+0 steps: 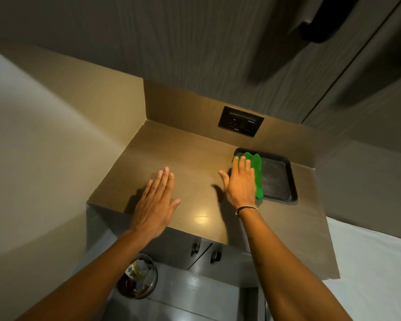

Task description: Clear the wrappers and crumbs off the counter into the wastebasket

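My left hand [154, 205] hovers flat over the brown counter [185, 158], fingers spread, holding nothing. My right hand [240, 181] lies flat with straight fingers on a green cloth [258, 172]. The cloth rests on the left edge of a black tray [280, 179]. No wrappers or crumbs show on the counter's bare surface. On the floor below the counter's front left corner stands a round metal wastebasket [138, 278] with wrappers inside it.
A black socket plate [240, 121] sits in the back panel behind the tray. Two cabinet door handles [205, 252] hang under the counter's front edge. A beige wall stands at the left, and a white surface [375, 262] lies at the right.
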Action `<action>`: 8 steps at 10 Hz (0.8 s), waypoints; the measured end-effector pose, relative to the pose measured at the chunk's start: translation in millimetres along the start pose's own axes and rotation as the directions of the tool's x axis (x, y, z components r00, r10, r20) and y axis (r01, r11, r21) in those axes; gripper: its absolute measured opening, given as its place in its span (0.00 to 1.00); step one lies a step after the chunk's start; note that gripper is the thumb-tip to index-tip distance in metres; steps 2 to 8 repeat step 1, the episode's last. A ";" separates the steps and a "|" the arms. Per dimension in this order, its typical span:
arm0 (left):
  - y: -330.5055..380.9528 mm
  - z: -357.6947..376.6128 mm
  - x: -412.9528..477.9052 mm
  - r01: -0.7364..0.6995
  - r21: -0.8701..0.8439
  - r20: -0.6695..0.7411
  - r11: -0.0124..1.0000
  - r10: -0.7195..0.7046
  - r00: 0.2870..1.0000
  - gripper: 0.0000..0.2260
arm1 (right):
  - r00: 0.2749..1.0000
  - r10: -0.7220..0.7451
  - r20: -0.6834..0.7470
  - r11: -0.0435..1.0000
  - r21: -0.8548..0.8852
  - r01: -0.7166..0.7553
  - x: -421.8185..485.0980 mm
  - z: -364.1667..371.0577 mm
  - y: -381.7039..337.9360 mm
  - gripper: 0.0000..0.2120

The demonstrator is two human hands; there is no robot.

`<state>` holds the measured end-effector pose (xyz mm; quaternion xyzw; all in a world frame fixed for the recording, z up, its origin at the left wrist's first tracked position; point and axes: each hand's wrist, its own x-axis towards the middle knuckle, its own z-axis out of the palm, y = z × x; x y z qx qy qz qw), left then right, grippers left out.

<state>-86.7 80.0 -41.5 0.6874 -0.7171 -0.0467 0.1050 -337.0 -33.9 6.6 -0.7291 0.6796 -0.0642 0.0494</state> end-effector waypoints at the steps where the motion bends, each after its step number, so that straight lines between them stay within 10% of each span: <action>1: -2.2 -26.6 -1.3 -0.003 0.006 -0.033 1.000 0.003 0.999 0.36 | 0.980 -0.200 -0.007 0.979 0.044 0.200 -43.8 7.8 -41.9 0.41; 8: -2.2 -26.6 -1.3 -0.003 0.006 -0.033 1.000 0.003 0.999 0.36 | 0.980 -0.200 -0.007 0.979 0.044 0.200 -43.8 7.8 -41.9 0.41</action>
